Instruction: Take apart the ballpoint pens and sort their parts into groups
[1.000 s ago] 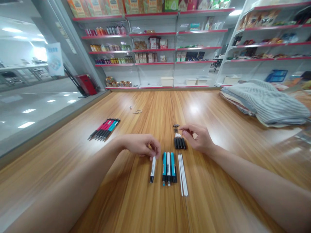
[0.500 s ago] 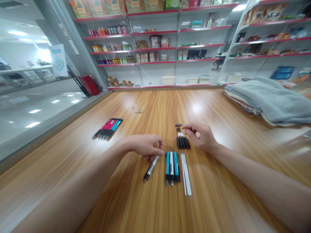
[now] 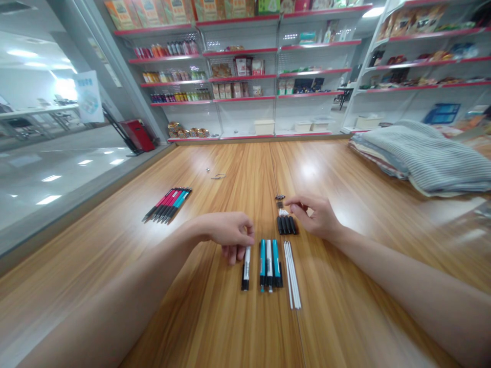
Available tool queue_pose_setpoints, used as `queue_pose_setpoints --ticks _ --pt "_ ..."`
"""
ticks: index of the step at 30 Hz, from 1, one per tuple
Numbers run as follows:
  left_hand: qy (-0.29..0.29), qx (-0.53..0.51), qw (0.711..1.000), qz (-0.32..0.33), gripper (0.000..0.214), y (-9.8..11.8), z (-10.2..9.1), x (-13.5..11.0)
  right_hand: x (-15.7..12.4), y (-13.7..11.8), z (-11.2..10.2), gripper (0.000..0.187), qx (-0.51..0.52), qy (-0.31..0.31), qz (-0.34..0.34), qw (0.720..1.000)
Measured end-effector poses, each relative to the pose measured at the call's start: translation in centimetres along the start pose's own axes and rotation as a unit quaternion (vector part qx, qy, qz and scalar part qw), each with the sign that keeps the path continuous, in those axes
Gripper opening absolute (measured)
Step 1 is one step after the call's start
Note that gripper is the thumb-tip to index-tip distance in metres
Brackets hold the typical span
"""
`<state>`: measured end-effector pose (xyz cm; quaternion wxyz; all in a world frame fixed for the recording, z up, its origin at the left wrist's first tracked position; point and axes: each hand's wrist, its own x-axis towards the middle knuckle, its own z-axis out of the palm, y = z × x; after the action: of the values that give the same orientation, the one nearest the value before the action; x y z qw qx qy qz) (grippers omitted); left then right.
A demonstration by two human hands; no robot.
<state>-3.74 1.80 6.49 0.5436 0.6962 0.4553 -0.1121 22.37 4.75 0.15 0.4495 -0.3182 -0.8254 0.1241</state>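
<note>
Seen from the head, the left hand [image 3: 232, 235] has a narrow grip, closed on the upper end of a white pen [image 3: 246, 268] lying on the surface [image 3: 215, 317], just beside three teal-and-white pens [image 3: 269, 265]. The right hand [image 3: 316, 217] makes a narrow pinch, nothing visible in it, near small white tips [image 3: 283, 211] and black barrels [image 3: 286, 225], with white rods [image 3: 292, 275] just below, and pink-and-teal pens [image 3: 166, 204] well apart.

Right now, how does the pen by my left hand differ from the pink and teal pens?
The lone pen is white and black; the pink and teal pens are brighter. It lies alone, pointing straight at you; they lie bunched and slanted. Your left hand is at its top; no hand is at them. Both have black tips and lie on the table.
</note>
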Motion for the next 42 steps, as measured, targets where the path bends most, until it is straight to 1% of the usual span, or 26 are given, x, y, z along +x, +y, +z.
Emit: queue_pose_setpoints --ticks 4,9,12,17,20,22,25,27,30,32,36,38,42 --pt "-0.003 -0.017 1.0 -0.004 0.024 -0.2 0.0 0.2 0.0 0.0 0.0 0.018 -0.001 -0.003 -0.005 1.0" --pt "0.041 0.014 0.999 -0.031 0.033 0.1 0.5 0.4 0.0 -0.1 0.0 0.018 -0.002 -0.006 -0.001 1.0" --pt "0.053 0.004 0.998 -0.035 0.025 0.2 0.8 0.6 0.0 0.0 0.0 0.018 -0.002 -0.008 0.001 1.0" --pt "0.045 -0.028 0.998 -0.036 0.008 0.4 0.9 0.4 -0.1 0.2 0.0 0.017 -0.004 -0.009 0.001 1.0" --pt "0.039 -0.028 0.998 -0.031 0.004 0.5 0.9 0.2 0.0 0.1 0.0 0.017 -0.006 -0.009 -0.002 1.0" --pt "0.047 -0.018 0.998 -0.032 0.008 0.5 0.9 0.2 0.0 0.1 0.0 0.016 -0.005 -0.01 -0.002 1.0" --pt "0.071 0.013 0.996 -0.048 0.019 0.4 1.0 0.5 0.0 0.0 0.0 0.016 -0.005 -0.009 0.002 1.0" --pt "0.077 0.026 0.995 -0.052 0.022 0.3 1.1 0.7 0.0 0.0 0.0 0.016 -0.006 -0.01 0.003 1.0" --pt "0.074 0.039 0.996 -0.033 0.018 0.3 1.3 0.8 0.0 0.0 0.0 0.016 -0.008 -0.01 0.001 1.0" --pt "0.081 0.066 0.994 -0.02 0.013 0.5 1.4 0.7 0.0 0.0 0.0 0.016 -0.008 -0.01 0.0 1.0" --pt "0.099 0.124 0.987 -0.02 0.007 1.0 1.4 0.2 0.0 0.0 0.1 0.016 -0.008 -0.01 0.0 1.0" --pt "0.087 0.11 0.99 -0.006 0.007 1.1 1.2 -0.1 0.0 0.0 0.1 0.017 -0.008 -0.012 0.001 1.0" --pt "0.064 0.03 0.996 0.057 0.011 1.0 0.7 -0.3 0.1 0.0 0.0 0.017 -0.01 -0.015 0.001 1.0"
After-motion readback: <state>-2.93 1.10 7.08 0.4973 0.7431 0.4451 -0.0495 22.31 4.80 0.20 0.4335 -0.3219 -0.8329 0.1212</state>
